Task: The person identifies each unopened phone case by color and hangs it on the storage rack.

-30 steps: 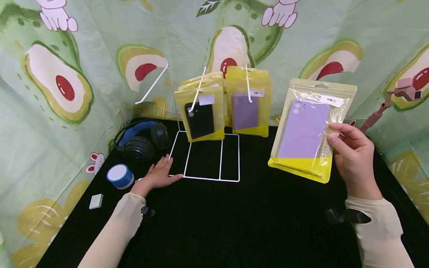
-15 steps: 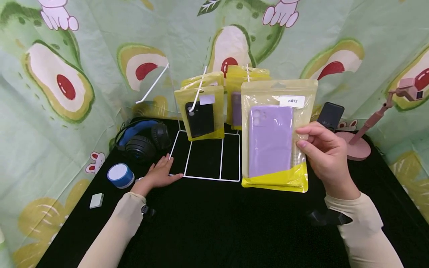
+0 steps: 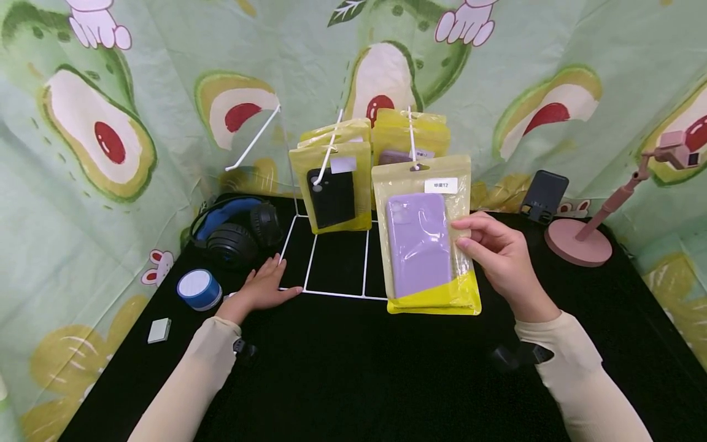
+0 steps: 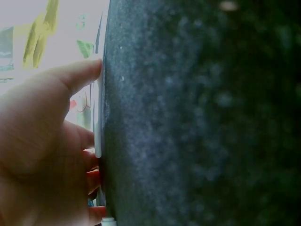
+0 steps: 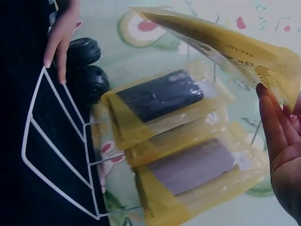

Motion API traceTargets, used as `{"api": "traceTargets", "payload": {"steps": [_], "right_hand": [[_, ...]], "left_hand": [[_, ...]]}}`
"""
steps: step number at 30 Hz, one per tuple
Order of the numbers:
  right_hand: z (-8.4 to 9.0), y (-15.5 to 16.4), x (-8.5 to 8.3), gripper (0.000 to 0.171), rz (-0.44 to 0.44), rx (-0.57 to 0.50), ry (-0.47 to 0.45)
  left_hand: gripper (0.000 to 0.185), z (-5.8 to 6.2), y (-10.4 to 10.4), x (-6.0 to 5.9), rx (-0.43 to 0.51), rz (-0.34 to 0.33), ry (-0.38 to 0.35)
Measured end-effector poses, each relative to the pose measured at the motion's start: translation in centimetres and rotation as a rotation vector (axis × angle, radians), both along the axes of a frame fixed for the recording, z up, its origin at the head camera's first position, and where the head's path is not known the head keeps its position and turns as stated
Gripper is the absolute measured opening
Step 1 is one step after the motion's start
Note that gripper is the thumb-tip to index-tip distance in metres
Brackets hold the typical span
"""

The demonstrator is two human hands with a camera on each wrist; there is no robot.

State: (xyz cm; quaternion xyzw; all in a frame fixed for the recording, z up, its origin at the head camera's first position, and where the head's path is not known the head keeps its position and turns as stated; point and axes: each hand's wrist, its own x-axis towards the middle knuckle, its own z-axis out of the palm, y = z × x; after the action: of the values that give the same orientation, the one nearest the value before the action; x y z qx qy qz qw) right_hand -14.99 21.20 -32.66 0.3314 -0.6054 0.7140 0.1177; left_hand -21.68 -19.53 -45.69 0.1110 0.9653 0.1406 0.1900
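Note:
My right hand pinches the side edge of a yellow-and-clear pouch holding a purple phone case. The pouch's hang hole is right at the tip of the right prong of a white wire display rack. More pouches hang behind it on that prong, and a pouch with a black phone case hangs in front on the middle prong. My left hand rests with spread fingers on the rack's front left corner; in the left wrist view its thumb lies along the wire.
The left prong of the rack carries nothing. Black headphones, a blue-and-white round tin and a small white box lie at left. At right stand a pink stand and a dark phone-like object. A patterned curtain hangs behind.
My right hand has carried the purple-case pouch leftward from the right side to the front of the right prong. The dark object and pink base came into view. My left hand stays put.

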Motion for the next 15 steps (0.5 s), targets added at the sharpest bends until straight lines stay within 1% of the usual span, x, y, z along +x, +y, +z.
{"api": "traceTargets", "payload": {"steps": [4,8,11,15], "right_hand": [[-0.5,0.2,-0.9,0.027,-0.011,0.037,-0.067],[-0.9,0.2,-2.0,0.026,-0.032,0.022,-0.122],[-1.0,0.1,-3.1,0.025,-0.074,-0.006,-0.170],[-1.0,-0.2,-4.6,0.023,-0.136,-0.015,-0.224]], "left_hand": [[0.090,0.0,0.0,0.0,0.007,0.002,-0.001],[0.090,0.0,0.1,0.0,0.004,0.003,-0.001],[0.089,0.0,0.1,0.0,0.004,0.003,0.000],[0.089,0.0,0.0,0.0,0.004,0.002,0.001]]}}
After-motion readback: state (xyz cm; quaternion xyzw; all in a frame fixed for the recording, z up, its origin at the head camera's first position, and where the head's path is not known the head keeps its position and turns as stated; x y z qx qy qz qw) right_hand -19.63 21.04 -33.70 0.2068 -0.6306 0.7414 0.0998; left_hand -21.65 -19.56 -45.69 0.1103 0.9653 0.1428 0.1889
